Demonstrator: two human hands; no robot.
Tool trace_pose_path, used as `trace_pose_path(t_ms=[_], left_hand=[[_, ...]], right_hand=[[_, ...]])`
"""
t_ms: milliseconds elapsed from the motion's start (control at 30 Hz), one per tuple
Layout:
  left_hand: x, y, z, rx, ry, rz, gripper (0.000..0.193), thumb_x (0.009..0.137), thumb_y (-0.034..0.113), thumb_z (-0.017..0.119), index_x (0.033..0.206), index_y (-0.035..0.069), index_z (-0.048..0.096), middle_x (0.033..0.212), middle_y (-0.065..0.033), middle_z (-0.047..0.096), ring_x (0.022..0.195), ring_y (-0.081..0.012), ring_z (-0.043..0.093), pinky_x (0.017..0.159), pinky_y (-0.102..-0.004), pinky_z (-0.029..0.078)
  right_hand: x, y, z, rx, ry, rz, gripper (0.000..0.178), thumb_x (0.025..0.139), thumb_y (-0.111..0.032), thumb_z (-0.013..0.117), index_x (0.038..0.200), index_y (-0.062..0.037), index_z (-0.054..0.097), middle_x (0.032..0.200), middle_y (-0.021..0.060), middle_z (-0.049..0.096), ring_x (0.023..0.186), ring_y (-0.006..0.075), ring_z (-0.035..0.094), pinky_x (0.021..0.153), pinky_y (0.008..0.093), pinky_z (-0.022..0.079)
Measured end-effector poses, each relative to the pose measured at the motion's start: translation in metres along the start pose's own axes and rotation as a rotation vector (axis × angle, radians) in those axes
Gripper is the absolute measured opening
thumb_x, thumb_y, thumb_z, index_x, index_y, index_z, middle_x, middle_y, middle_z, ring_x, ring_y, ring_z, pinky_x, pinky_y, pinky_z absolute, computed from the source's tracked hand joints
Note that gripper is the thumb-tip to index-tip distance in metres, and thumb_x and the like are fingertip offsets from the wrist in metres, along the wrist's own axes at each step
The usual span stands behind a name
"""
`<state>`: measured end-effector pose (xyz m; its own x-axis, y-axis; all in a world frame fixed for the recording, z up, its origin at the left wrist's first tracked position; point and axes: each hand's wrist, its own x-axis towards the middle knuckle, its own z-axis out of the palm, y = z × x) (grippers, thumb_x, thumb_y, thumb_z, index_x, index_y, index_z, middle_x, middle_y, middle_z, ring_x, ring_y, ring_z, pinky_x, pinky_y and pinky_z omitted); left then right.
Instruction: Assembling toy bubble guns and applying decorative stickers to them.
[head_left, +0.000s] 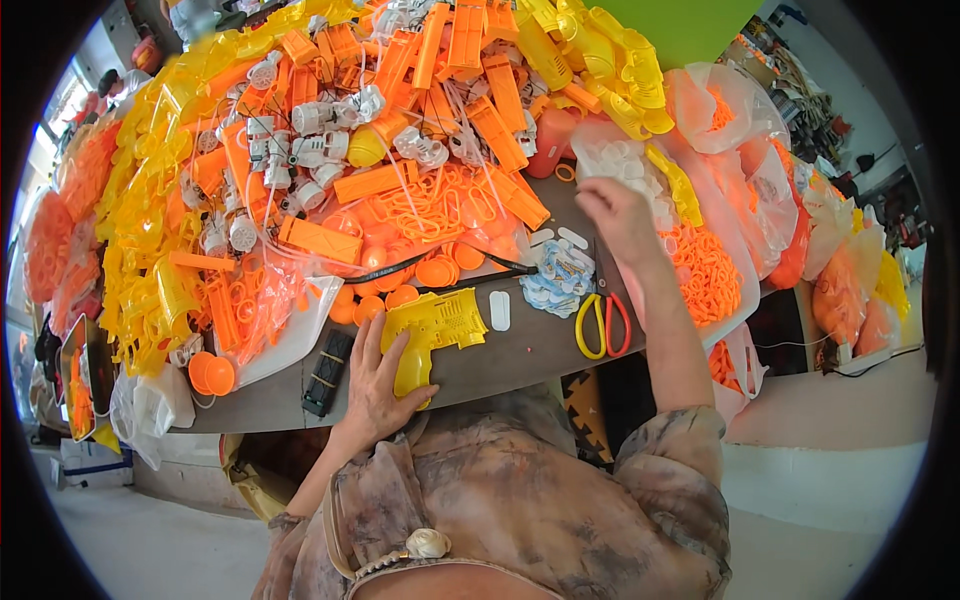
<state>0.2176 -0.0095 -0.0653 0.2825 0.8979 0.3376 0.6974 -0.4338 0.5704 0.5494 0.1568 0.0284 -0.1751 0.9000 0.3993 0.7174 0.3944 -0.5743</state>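
Shell (440, 322) (yellow, on table (528, 358)) touched by left hand (376, 384), fingers spread; right hand (620, 217) curled near bag (603, 153), whether anything is pinched cannot be told.

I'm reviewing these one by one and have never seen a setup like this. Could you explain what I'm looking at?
There is no robot here, just a person working with two bare hands. The single picture comes from a wide fisheye camera on the person's head, looking down, so edges bend and its left is their left.

On the grey table is a large heap of orange, yellow and white plastic parts. Nearer the person are scissors and a black block.

The left hand rests against a yellow shell. The right hand is raised, fingers curled; whether it holds anything is unclear.
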Motion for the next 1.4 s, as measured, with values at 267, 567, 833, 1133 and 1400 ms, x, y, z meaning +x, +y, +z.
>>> trace_pose_path(t_ms=[267,567,833,1133,1400], left_hand=[[0.004,0.000,0.005,-0.010,0.009,-0.020,0.076,0.065,0.020,0.079,0.130,0.002,0.044,0.144,-0.0272,0.023,0.130,-0.0448,0.028,0.105,-0.0495,0.029],[0.003,0.001,0.003,-0.069,0.013,-0.041,0.074,0.067,0.014,0.075,0.131,0.002,0.042,0.144,-0.0279,0.021,0.132,-0.0439,0.028,0.105,-0.0454,0.031],[0.005,0.002,0.002,-0.136,0.006,-0.065,0.078,0.066,0.013,0.077,0.133,0.002,0.039,0.146,-0.0284,0.016,0.133,-0.0450,0.024,0.106,-0.0458,0.030],[0.005,-0.002,0.001,-0.126,0.009,-0.058,0.078,0.067,0.016,0.076,0.133,0.002,0.037,0.145,-0.0281,0.017,0.132,-0.0448,0.027,0.106,-0.0464,0.030],[0.005,0.002,0.001,-0.147,0.004,-0.045,0.074,0.068,0.018,0.077,0.130,0.001,0.041,0.143,-0.0291,0.021,0.131,-0.0447,0.029,0.104,-0.0460,0.031]], right_hand=[[0.040,0.082,-0.069,-0.125,0.078,0.299,0.017,0.082,-0.015,0.055,0.084,-0.0001,0.062,0.071,0.0108,0.059,0.070,0.0215,0.060,0.060,0.0346,0.048],[0.038,0.070,-0.060,-0.023,0.059,0.374,0.022,0.084,-0.017,0.057,0.096,-0.0003,0.064,0.075,0.0038,0.061,0.063,0.0108,0.057,0.055,0.0253,0.046],[0.031,0.065,-0.076,0.038,0.133,0.401,0.022,0.087,-0.020,0.056,0.097,-0.0019,0.064,0.077,0.0026,0.061,0.062,0.0086,0.056,0.055,0.0226,0.045],[0.027,0.057,-0.046,0.107,0.181,0.383,0.022,0.088,-0.021,0.058,0.098,-0.0018,0.064,0.080,0.0027,0.062,0.062,0.0078,0.055,0.056,0.0207,0.043],[-0.005,-0.069,-0.014,0.656,-0.261,0.069,0.016,0.088,-0.006,0.056,0.102,-0.0014,0.063,0.094,0.0053,0.063,0.083,0.0107,0.060,0.071,0.0238,0.049]])
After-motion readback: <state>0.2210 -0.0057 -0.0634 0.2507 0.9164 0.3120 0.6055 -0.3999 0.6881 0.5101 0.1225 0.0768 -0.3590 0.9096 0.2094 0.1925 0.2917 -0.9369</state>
